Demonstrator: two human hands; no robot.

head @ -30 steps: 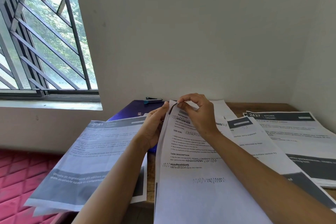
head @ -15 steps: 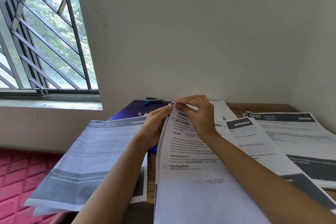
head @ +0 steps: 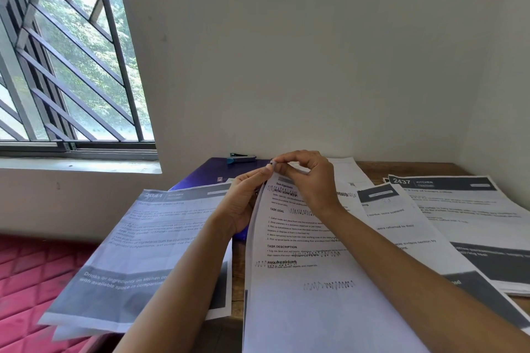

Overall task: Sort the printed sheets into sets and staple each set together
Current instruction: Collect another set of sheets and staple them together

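The held sheets (head: 301, 309), headed with black text such as "TASK GOAL" and "TASK DESCRIPTION" and marked with pen scribbles, lie in the middle of the tabletop (head: 415, 167) with their far left corner lifted; how many sheets are in the set cannot be told. The right hand (head: 309, 180) pinches that corner from above, its fingers (head: 286, 156) curled with thumb and forefinger closed on the paper edge. The left hand (head: 243, 203) meets it from the left, its fingers (head: 265, 173) also closed on the same corner, palm against the raised left edge.

Left of the held sheets, a sheet numbered 2641 (head: 149, 238) hangs over the tabletop edge. Beyond it, touching the left hand's side of the held sheets, is a purple folder (head: 206, 178) with a blue stapler (head: 239, 157) on its far end by the wall. Right of the held sheets, partly under them, lies another printed page (head: 401, 238), and further right a stack topped by a sheet numbered 2437 (head: 459, 209). Far left of the held sheets are a barred window (head: 57, 66) and a red quilted surface (head: 28, 281) below.
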